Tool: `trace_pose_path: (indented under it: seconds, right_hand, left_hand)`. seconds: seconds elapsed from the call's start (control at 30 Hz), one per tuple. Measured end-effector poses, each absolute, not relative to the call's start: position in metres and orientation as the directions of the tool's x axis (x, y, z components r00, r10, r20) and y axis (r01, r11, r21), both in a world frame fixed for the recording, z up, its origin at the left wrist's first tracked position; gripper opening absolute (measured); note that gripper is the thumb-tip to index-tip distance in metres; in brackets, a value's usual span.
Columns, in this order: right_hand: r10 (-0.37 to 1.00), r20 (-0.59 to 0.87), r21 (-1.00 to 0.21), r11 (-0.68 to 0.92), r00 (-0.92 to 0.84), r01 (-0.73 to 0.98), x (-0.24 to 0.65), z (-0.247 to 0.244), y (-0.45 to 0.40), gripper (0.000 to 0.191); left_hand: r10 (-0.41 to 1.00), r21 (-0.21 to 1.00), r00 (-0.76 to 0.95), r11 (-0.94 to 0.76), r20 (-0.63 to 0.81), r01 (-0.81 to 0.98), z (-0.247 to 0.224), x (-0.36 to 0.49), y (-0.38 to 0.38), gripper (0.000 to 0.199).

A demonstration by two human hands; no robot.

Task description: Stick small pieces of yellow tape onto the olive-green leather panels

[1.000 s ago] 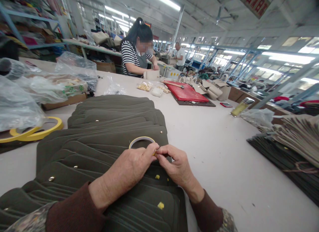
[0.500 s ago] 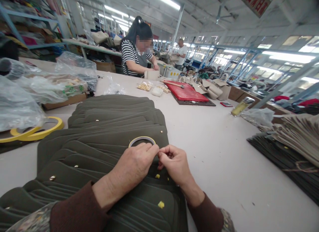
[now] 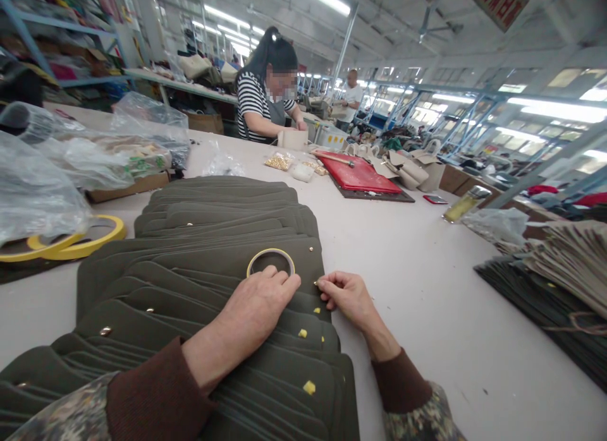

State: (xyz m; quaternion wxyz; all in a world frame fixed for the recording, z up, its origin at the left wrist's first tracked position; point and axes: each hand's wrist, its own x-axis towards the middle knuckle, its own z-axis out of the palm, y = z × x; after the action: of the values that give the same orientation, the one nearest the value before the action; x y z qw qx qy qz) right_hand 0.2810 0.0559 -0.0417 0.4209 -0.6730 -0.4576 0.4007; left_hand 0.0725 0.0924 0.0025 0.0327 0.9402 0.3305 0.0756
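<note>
Overlapping dark green panels (image 3: 190, 258) lie in a long fanned stack, with small gold studs showing on several of them. My left hand (image 3: 258, 302) is closed on a narrow roll of yellow tape (image 3: 271, 251), whose ring stands up beyond the knuckles. At the stack's right edge my right hand (image 3: 348, 299) pinches thumb and forefinger together. A tiny gold-coloured spot (image 3: 316, 283) shows at those fingertips; whether it is a stud or a bit of tape I cannot tell. Little yellow tape pieces (image 3: 309, 387) stick to the panels below the hands.
Larger yellow tape rolls (image 3: 102, 239) and plastic bags (image 3: 38, 188) sit at left. Farther back are a red pad (image 3: 360, 172) with a hammer on it, and bags of gold fittings (image 3: 279, 161). A bottle (image 3: 465, 204) and piled panels (image 3: 545, 302) are at right. A co-worker (image 3: 265, 93) stands opposite.
My right hand has parted from the left and moved right, to the stack's edge. Another small yellow piece is now visible on the panels. The left hand keeps the tape roll.
</note>
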Motion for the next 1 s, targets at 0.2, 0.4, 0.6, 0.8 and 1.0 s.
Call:
trace_pose_path:
  seconds: [0.2, 0.4, 0.6, 0.8, 1.0]
  right_hand:
    - [0.969, 0.008, -0.808, -0.14, 0.248, 0.572, 0.269, -0.037, 0.058, 0.017]
    - [0.949, 0.126, -0.741, -0.103, 0.288, 0.663, 0.271, -0.044, 0.059, 0.02]
    - [0.962, -0.045, -0.87, -0.17, 0.268, 0.462, 0.279, -0.046, 0.045, 0.023]
    - [0.957, 0.151, -0.704, -0.07, 0.246, 0.707, 0.268, -0.044, 0.053, 0.019]
    - [0.977, 0.198, -0.533, 0.044, 0.075, 0.845, 0.268, -0.038, 0.056, 0.016]
  left_hand:
    - [0.631, 0.139, 0.765, -0.775, 0.126, 0.616, -0.001, 0.073, 0.092, 0.012]
    - [0.667, 0.152, 0.739, -0.743, 0.094, 0.651, 0.001, 0.072, 0.09, 0.014]
    - [0.665, 0.156, 0.742, -0.745, 0.089, 0.649, -0.002, 0.07, 0.093, 0.014]
    - [0.663, 0.159, 0.743, -0.747, 0.092, 0.646, -0.003, 0.071, 0.094, 0.016]
    - [0.637, 0.165, 0.76, -0.77, 0.133, 0.616, -0.001, 0.068, 0.091, 0.015]
